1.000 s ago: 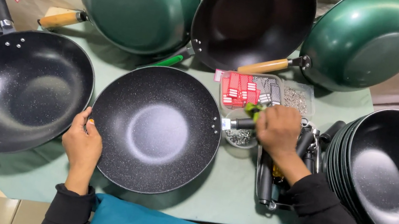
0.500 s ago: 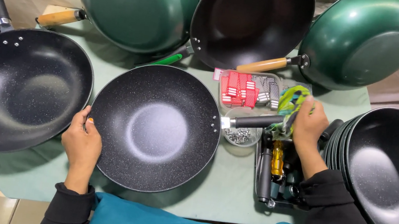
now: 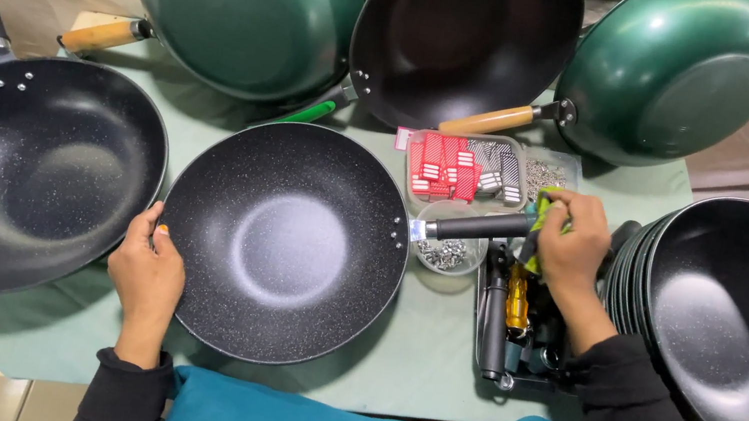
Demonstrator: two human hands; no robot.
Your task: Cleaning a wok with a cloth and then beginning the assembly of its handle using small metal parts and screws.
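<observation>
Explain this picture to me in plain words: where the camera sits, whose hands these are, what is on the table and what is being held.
There is one view, from a camera worn on a person's head, looking down at their own two bare hands. The left hand rests on the rim of a black speckled wok in the middle of a green-covered table. The right hand grips a green and yellow tool at the wok's dark handle. Around it lie another black wok, a stack of black woks, green woks propped at the back, a tray of small red and grey parts and a bowl of screws.
</observation>
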